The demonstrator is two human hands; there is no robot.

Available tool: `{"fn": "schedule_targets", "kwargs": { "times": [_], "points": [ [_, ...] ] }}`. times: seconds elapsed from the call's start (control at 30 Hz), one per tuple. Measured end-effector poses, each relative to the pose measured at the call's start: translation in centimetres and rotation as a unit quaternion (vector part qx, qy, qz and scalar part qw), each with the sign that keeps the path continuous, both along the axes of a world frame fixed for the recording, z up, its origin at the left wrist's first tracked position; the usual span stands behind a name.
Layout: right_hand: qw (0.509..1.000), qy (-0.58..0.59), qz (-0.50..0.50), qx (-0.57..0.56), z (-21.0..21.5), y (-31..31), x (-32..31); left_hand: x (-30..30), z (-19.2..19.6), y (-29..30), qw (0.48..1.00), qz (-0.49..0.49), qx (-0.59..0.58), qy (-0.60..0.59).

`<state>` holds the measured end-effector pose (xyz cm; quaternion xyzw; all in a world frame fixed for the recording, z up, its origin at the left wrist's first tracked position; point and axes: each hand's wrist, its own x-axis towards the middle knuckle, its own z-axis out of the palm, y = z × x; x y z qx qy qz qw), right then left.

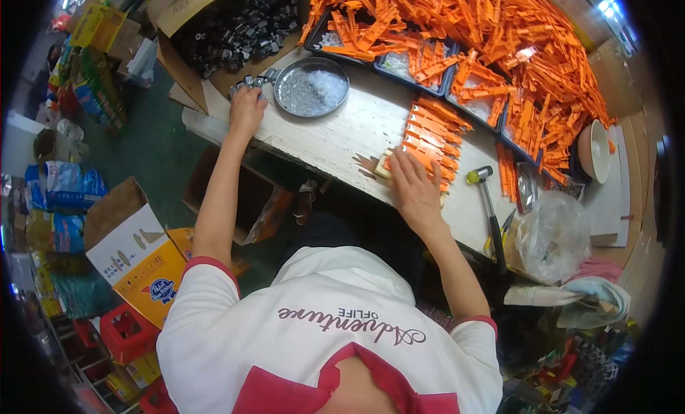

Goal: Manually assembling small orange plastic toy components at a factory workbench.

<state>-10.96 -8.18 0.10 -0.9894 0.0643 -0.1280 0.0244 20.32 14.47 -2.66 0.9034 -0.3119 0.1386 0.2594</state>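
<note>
Orange plastic pieces (434, 132) lie in a neat row on the white table (342, 153), their near end under the right hand (416, 189). That hand rests palm down, its fingers stretched out over them, with a pale block (383, 164) just beside its fingertips. Well apart from it, the left hand (247, 108) reaches to small metal parts (251, 81) at the table's far left; whether its fingers grip any, I cannot tell. Beyond it stands a cardboard box (182, 71) of dark metal parts (239, 36), and just to its right a round metal dish (289, 96) holding white bits (327, 88). Right of the right hand lies a hammer (490, 213); beyond that hand rises a big orange heap (531, 64).
</note>
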Motion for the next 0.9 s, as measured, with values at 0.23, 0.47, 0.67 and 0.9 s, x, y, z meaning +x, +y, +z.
{"fn": "schedule_targets", "kwargs": {
  "times": [0.23,0.47,0.67,0.9],
  "points": [
    [1.000,-0.002,-0.019,-0.002,-0.7,0.8,-0.4,-7.4,6.4,-3.4,0.918,-0.072,-0.321,0.222],
    [0.961,-0.157,-0.015,0.227,0.4,-1.5,-1.1,-15.9,5.0,-10.0,0.882,-0.358,-0.131,0.277],
    [0.943,-0.206,-0.067,0.252,0.7,-2.4,-3.1,-17.0,3.3,-13.4,0.883,-0.413,-0.076,0.210],
    [0.947,-0.211,-0.076,0.232,0.9,-2.8,-3.8,-17.0,4.2,-13.5,0.865,-0.361,-0.060,0.343]
  ]
}}
